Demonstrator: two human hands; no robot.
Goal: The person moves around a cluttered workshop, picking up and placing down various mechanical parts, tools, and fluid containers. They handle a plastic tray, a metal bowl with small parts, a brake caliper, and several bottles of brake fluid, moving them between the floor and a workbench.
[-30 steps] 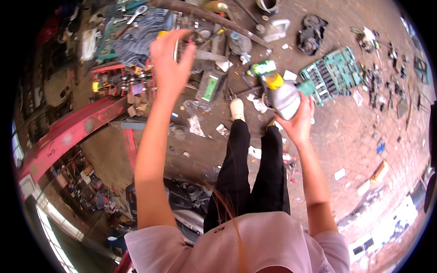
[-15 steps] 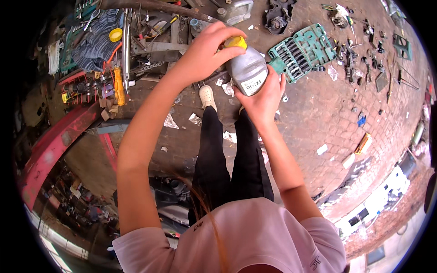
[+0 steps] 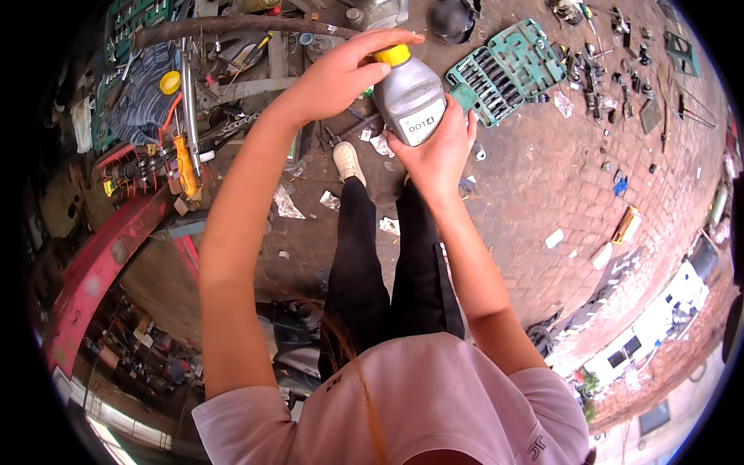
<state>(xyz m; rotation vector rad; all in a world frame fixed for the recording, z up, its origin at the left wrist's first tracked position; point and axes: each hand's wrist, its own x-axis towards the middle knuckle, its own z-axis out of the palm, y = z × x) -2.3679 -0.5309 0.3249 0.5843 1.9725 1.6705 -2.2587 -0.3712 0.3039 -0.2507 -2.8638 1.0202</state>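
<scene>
Upright but slightly tilted in front of me is a grey plastic bottle (image 3: 412, 91) with a white label and a yellow screw cap (image 3: 393, 55). My right hand (image 3: 435, 147) wraps round its lower right side, fingers partly hidden behind it. At the top, my left hand (image 3: 329, 81) straddles the cap. The left thumb lies at the cap's near left side, and its fingers stretch along the far side. The cap sits on the bottle's neck.
Beyond the bottle, a green socket case (image 3: 535, 58) lies open on the floor. Metal parts (image 3: 593, 101) are scattered at the right. Tools, a grey knitted glove (image 3: 151, 93) and an orange-handled screwdriver (image 3: 184, 167) lie at the left, near a red beam (image 3: 89, 283).
The bottle has shifted slightly left and up in view. My left fingers have straightened past the cap, while the thumb has drawn back left. My right hand keeps its hold.
</scene>
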